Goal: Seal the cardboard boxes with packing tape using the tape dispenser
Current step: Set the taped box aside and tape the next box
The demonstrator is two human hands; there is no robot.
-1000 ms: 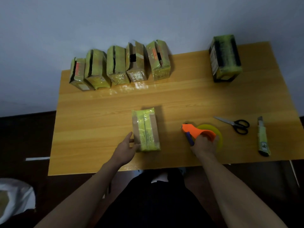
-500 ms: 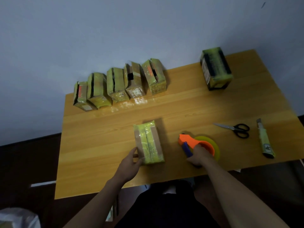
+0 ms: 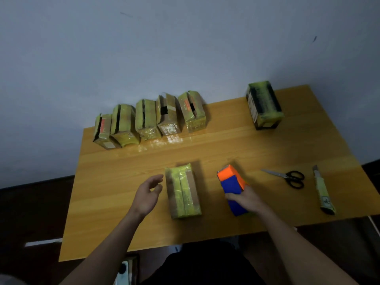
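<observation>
A small cardboard box [image 3: 183,192] wrapped in yellow-green tape lies on the wooden table [image 3: 115,177] in front of me. My left hand [image 3: 147,194] hovers just left of it, fingers loosely curled, not touching the box. My right hand [image 3: 245,199] grips the blue handle of the orange and blue tape dispenser [image 3: 232,185], lifted upright to the right of the box. Several more taped boxes [image 3: 150,118] stand in a row at the table's back left, some with dark open slits on top.
A larger dark box with yellow-green tape [image 3: 264,105] stands at the back right. Black-handled scissors [image 3: 285,177] and a utility knife [image 3: 322,194] lie to the right of the dispenser. A wall runs behind the table; the floor around it is dark.
My right hand has lifted the dispenser off the table and turned it upright. My left hand has come off the box's left side. My view has tilted upward.
</observation>
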